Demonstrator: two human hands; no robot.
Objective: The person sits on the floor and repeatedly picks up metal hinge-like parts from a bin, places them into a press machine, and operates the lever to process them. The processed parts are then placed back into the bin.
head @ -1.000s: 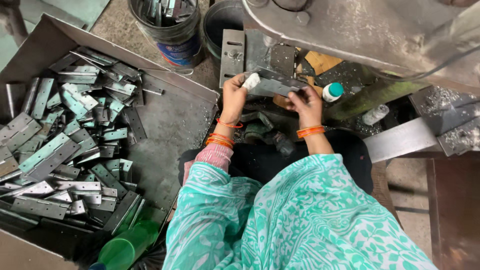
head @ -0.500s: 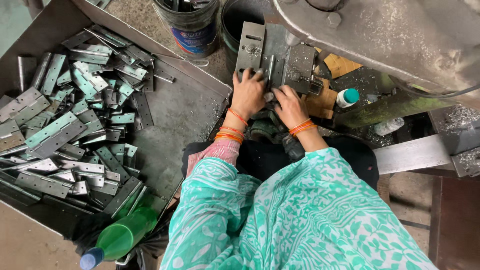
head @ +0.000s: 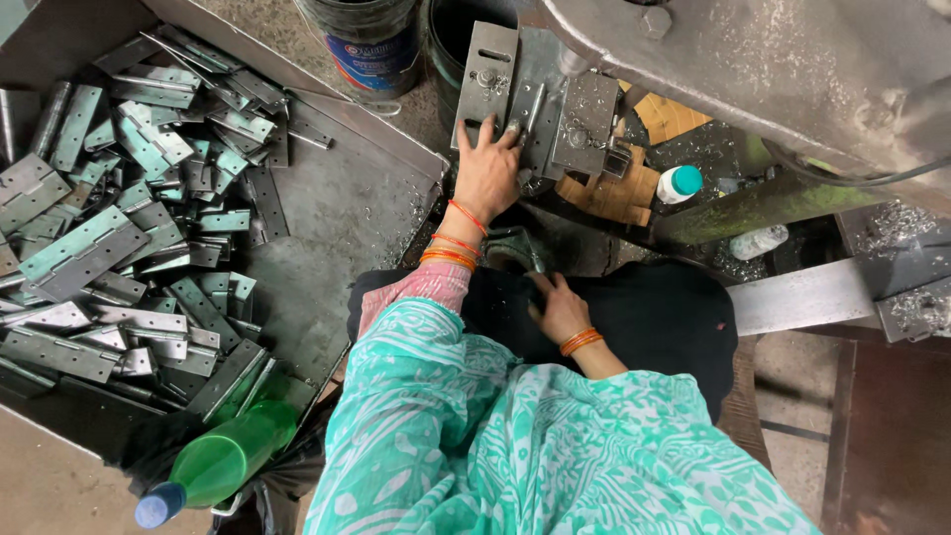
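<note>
My left hand reaches forward to the grey die block of a press, fingers spread flat, fingertips touching a narrow metal hinge strip that lies on it. Orange bangles sit on that wrist. My right hand rests low on the black cloth over my lap, fingers loosely apart, nothing visible in it. A dark metal part stands between the two hands. My teal patterned sleeve fills the lower middle.
A sheet-metal tray at left holds several grey hinges. A green plastic bottle lies at its near corner. Two buckets stand beyond. The press body overhangs at right, with a teal-capped white bottle and cardboard beneath.
Both hands were together at the die. My left hand has stretched further onto the die block, and my right hand has dropped back to my lap. The view has shifted left.
</note>
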